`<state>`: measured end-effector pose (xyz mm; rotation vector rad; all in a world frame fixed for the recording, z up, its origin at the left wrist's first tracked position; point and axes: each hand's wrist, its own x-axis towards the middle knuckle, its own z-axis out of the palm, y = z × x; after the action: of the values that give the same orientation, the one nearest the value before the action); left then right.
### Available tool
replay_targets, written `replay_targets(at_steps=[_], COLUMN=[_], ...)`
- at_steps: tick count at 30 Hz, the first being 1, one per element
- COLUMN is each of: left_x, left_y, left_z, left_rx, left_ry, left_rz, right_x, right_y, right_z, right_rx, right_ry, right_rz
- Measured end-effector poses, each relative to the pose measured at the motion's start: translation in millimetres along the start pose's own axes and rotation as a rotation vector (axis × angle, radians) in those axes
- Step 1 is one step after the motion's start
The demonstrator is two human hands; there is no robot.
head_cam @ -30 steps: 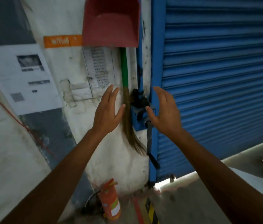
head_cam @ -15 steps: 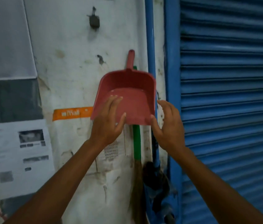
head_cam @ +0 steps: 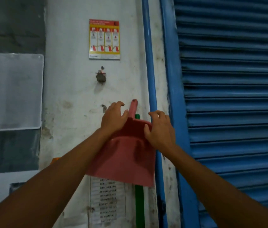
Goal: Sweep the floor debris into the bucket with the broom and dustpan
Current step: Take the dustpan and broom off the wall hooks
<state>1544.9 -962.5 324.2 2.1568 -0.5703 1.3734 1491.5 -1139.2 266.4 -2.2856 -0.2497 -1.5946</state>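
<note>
Head view: dustpan (head_cam: 123,160) hangs handle-up on wall (head_cam: 74,96), long axis vertical, left hand (head_cam: 113,120) and right hand (head_cam: 160,130) curled gripping its top shoulders, broom (head_cam: 139,201) directly behind.

Left hand (head_cam: 113,120), right hand (head_cam: 160,131): 2 hands moved up from the dustpan (head_cam: 123,160) lower rim to its top corners. Fingers, straight 0.5 s ago, now curled over them; pan handle between both sets of fingers.
</note>
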Motion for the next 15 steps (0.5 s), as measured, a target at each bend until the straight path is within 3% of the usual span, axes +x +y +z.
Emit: replay_targets(at_steps=[9,15], left_x=[47.5,69.2], left_y=[18.6,17.8], left_z=[38.8,49.0], left_rx=[0.071,-0.001], left_ry=[-0.01,-0.112], left_rz=[-0.244,-0.279], right_x=[46.9,56.1], right_y=[9.8,13.4], right_z=[16.7,27.4], right_rx=[-0.05,-0.025], right_ry=[-0.163,-0.193], right_rz=[-0.076,-0.117])
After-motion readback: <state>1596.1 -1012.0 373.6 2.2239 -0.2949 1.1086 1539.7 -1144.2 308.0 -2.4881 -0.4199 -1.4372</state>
